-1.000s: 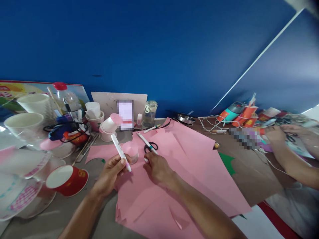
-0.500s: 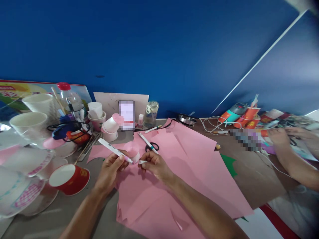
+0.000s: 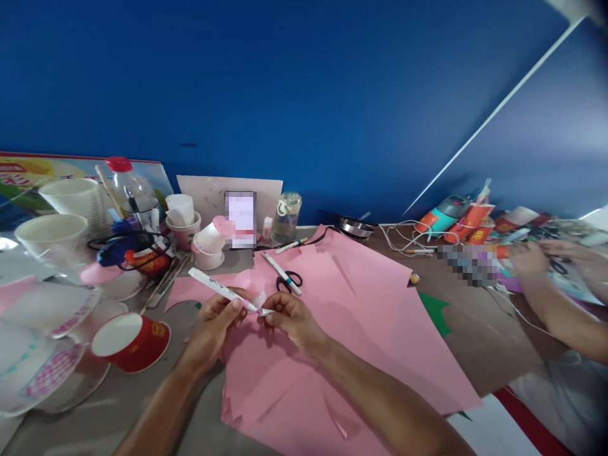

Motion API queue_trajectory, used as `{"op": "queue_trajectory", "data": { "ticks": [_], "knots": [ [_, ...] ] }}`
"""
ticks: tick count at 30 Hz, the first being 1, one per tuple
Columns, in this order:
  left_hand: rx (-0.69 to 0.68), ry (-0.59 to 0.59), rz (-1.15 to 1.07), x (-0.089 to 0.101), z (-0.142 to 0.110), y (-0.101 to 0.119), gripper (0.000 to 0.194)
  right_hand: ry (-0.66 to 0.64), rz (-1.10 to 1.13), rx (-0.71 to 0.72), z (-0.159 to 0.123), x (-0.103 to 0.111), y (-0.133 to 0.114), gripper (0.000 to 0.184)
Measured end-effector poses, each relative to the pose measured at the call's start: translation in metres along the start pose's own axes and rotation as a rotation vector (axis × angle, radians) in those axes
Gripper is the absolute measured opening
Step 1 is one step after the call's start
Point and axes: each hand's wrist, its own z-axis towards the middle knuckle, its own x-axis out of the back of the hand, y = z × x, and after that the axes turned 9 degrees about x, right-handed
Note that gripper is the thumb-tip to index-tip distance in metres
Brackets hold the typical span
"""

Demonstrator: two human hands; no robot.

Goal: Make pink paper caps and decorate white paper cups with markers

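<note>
The left hand [image 3: 219, 320] is clamped on a white marker [image 3: 213, 284], gripping its lower barrel between thumb and fingers; the barrel slopes down toward the right, with its pink tip end directed at the opposite hand. The right hand [image 3: 292, 320] is pinched on a small white cap [image 3: 268, 311], which is aligned with the marker tip and appears to meet it; full seating cannot be confirmed. The two hands are near each other, with the marker and cap bridging the gap above the left part of the pink paper sheets [image 3: 361, 342]. Directly behind the fingers stands a pink-topped round item [image 3: 249, 278], partly hidden. Scissors with black handles [image 3: 297, 276] lie on the sheets beyond the right hand, beside a teal-banded marker [image 3: 275, 268]. A red paper cup [image 3: 137, 347] rests tilted to the left of the left hand, its mouth facing left. A smartphone [image 3: 241, 218] is propped upright against a pale board [image 3: 202, 183], near a lidded glass jar [image 3: 287, 218]. At far right, a co-worker's hand [image 3: 527, 265] is positioned near black-handled scissors.
</note>
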Motion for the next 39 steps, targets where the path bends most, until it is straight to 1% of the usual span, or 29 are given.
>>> {"op": "queue_trajectory", "data": {
  "ticks": [5,8,14,18,21,23,26,33,39],
  "knots": [
    [0.002,-0.008,0.024,-0.001,0.000,0.000,0.028,-0.001,0.004,0.006,0.000,-0.001,0.001,0.024],
    [-0.001,-0.011,0.076,-0.002,0.000,-0.001,0.029,0.000,0.005,0.011,0.000,0.000,0.001,0.025],
    [-0.058,-0.035,0.186,-0.002,-0.001,-0.003,0.026,-0.010,0.005,0.030,0.000,0.000,0.003,0.028],
    [-0.090,-0.023,0.248,-0.007,-0.003,0.002,0.024,-0.015,0.019,0.027,0.001,0.000,0.005,0.025],
    [-0.123,-0.071,0.292,-0.013,-0.004,0.006,0.022,-0.002,0.043,0.024,0.000,-0.001,0.007,0.021],
    [-0.132,-0.078,0.296,-0.015,-0.005,0.007,0.022,-0.004,0.067,0.016,0.000,-0.002,0.007,0.020],
    [-0.128,-0.045,0.277,-0.016,-0.005,0.007,0.023,-0.012,0.103,-0.005,-0.002,-0.002,0.006,0.021],
    [-0.120,-0.126,0.235,-0.018,-0.006,0.000,0.024,-0.016,0.203,-0.075,-0.002,-0.003,0.004,0.028],
    [-0.126,-0.114,0.230,-0.020,-0.008,-0.005,0.023,-0.017,0.237,-0.089,-0.001,-0.002,0.006,0.028]
  ]
}}
